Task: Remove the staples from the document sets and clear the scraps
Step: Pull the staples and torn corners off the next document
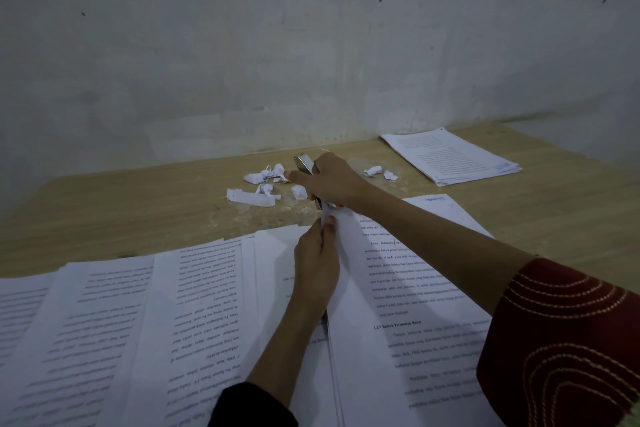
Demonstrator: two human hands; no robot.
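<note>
Table point(138, 211), scraps point(252, 198), left hand point(317, 267) pinching pages point(398, 288), right hand point(329, 180) gripping tool point(304, 163)

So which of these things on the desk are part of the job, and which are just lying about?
Part of the job: right hand gripping a metal tool; left hand pinching the top corner of the document set; torn paper scraps on the table.
Just lying there: far paper stack; loose pages spread on the left.
</note>
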